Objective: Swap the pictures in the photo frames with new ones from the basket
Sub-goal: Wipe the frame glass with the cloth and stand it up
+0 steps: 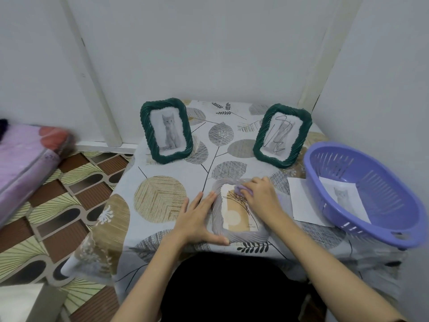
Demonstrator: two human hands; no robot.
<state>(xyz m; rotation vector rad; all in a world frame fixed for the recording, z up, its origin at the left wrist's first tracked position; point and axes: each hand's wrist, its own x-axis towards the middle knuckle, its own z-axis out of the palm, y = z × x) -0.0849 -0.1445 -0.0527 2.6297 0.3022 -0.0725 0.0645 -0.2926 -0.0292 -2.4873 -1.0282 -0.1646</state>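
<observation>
A lilac ribbed photo frame point(243, 235) lies flat near the table's front edge, showing a leaf-and-beige picture point(236, 214). My left hand point(199, 219) rests flat against its left side, thumb along the bottom edge. My right hand point(260, 196) presses a small lilac cloth point(240, 189) on the frame's upper right part. Two green ribbed frames stand at the back: the left one point(166, 130) holds a kitten picture, the right one point(282, 134) a scribbled picture. A purple basket point(362, 194) at the right holds a kitten picture point(343, 196).
A loose white sheet point(301, 201) lies between the lilac frame and the basket, partly under it. The table point(160, 198) wears a leaf-patterned cloth and stands in a wall corner. A pink bundle point(25, 156) sits on the patterned floor at the left.
</observation>
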